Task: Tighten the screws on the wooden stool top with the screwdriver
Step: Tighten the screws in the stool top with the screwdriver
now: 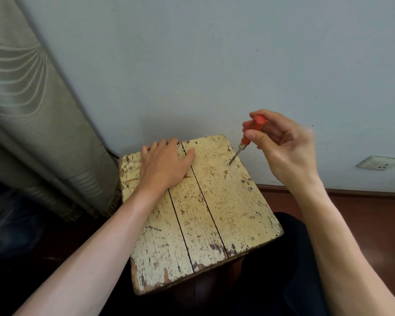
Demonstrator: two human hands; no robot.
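The wooden stool top [214,201] is made of three worn, cream-painted planks. My left hand [164,164] lies flat on its far left part, fingers spread toward the wall. My right hand [283,147] pinches the orange handle of a screwdriver [249,135] with thumb and fingers. The tool tilts, and its metal tip sits on a screw [229,164] near the far right corner. Two more screws [250,189] [256,212] show along the right plank's edge.
A pale wall stands right behind the stool, with a socket plate [377,163] low on the right. A grey-green curtain [32,122] hangs at the left, its fringe near the stool. A dark red floor [362,215] lies on the right, and dark clothing shows below the stool.
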